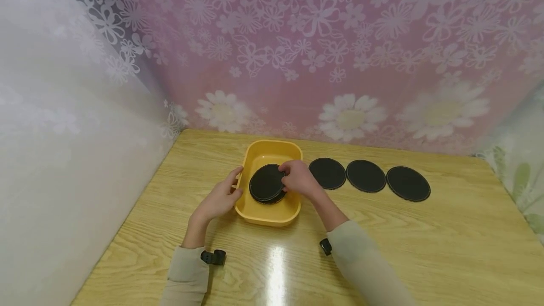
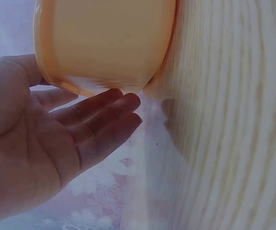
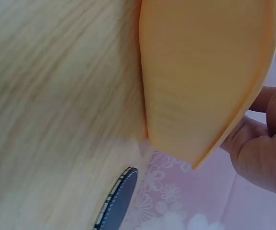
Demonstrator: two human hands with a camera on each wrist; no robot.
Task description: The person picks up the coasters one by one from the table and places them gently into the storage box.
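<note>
Yellow tray: stands on the wooden table [image 1: 446, 249] with the yellow tray [image 1: 263, 215] set between the two hands, probably so both can reach it easily.
Left hand: the left hand [image 1: 217, 198] rests against the tray's left side, thumb and fingers spread apart; the left wrist view shows the fingers nearly straight, tips by the outer wall. This light contact likely keeps the tray from sliding.
Right hand: the right hand [image 1: 299, 178] reaches over the tray's right rim, fingers narrowed, and seems to pinch the right edge of the top disc. A flat disc gives little to hold but its edge, which would explain the grip; the fingertips are partly hidden.
Black discs in the tray: the top disc [image 1: 265, 182] lies over a lower disc [image 1: 278, 199], slightly offset, so a sliver shows at the lower right. Whether more lie beneath, I cannot tell.
Black discs on the table: the near disc [image 1: 328, 174], the middle disc [image 1: 366, 176] and the far disc [image 1: 408, 183] lie flat in a row right of the tray, side by side without stacking, perhaps so each edge is easy to get at.
Backdrop: a pink flowered cloth [image 1: 272, 93] hangs behind the table.
</note>
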